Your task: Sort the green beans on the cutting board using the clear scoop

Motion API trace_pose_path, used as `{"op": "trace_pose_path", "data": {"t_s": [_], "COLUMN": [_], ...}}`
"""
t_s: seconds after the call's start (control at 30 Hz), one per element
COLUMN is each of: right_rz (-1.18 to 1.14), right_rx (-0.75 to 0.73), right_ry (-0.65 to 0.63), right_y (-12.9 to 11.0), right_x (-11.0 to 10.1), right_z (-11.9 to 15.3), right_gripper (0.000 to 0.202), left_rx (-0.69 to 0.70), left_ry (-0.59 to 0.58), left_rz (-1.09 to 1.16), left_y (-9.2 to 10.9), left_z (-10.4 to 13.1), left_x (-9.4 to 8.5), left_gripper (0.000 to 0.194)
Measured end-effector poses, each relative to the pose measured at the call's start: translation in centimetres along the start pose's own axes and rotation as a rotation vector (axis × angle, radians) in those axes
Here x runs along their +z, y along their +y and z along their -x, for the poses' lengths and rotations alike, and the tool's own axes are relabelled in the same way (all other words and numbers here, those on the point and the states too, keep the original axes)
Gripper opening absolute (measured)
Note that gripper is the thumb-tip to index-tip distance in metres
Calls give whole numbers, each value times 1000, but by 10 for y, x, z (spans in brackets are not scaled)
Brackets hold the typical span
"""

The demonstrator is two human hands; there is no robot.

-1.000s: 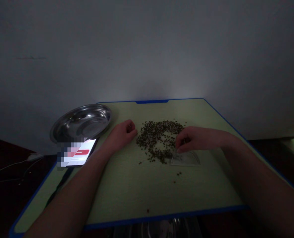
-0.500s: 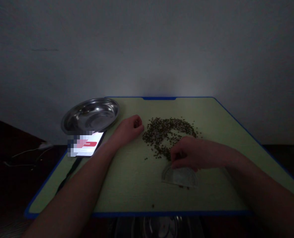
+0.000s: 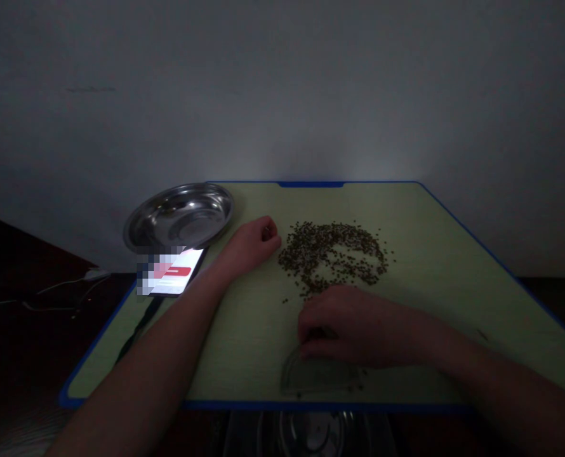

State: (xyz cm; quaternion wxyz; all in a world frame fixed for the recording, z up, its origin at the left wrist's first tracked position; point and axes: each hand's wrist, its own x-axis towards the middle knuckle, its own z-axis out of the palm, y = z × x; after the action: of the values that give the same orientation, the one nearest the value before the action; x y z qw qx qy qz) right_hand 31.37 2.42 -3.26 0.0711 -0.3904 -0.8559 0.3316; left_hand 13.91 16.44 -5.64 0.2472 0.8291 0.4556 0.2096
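While the right fingers [image 3: 306, 322] pinch a clear protractor [image 3: 313, 379], left fingers [image 3: 265, 223] curled in, phone [image 3: 168, 284] text illegible

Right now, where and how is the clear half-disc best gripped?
Probably pinch the clear half-disc from above at its curved far edge, where the right hand holds it: it looks thin, and its straight edge lies nearer.

The left forearm [image 3: 163, 349] and right forearm [image 3: 482, 358] are bare and smooth in outline, thick at the near end and tapering to slim, bare wrists [image 3: 221, 273]. The left hand [image 3: 254, 244] and right hand [image 3: 346, 327] are bare too, their finer detail lost in dimness.
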Motion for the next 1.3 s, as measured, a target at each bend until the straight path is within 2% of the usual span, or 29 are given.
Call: {"op": "trace_pose_path", "data": {"t_s": [0.33,0.53,0.7,0.87,1.03,1.23,1.3], "right_rz": [-119,-140,-127,-168,-149,-177,-214], "right_rx": [-25,114,262,353,308,163,99], "right_ry": [-90,-32,-141,-305,-312,-225,-160], "right_y": [-4,16,38,29,15,8,9], "right_x": [-5,-29,-44,-37,-28,-22,-25], "right_z": [6,17,28,26,20,18,18], "right_gripper": [14,15,17,17,16,14,11], "left_rx": [3,-16,-14,-5,-8,-28,-24], "left_ry": [-6,-11,-16,-19,-17,-21,-22], "left_rz": [21,32,16,27,18,16,14], "left_y": [-1,1,-3,-4,-2,2,2], "left_z": [-1,-1,-3,-2,-2,-2,-1], "left_x": [0,0,1,1,1,-1,-1], "left_gripper": [8,7,9,10,9,9,9]}}
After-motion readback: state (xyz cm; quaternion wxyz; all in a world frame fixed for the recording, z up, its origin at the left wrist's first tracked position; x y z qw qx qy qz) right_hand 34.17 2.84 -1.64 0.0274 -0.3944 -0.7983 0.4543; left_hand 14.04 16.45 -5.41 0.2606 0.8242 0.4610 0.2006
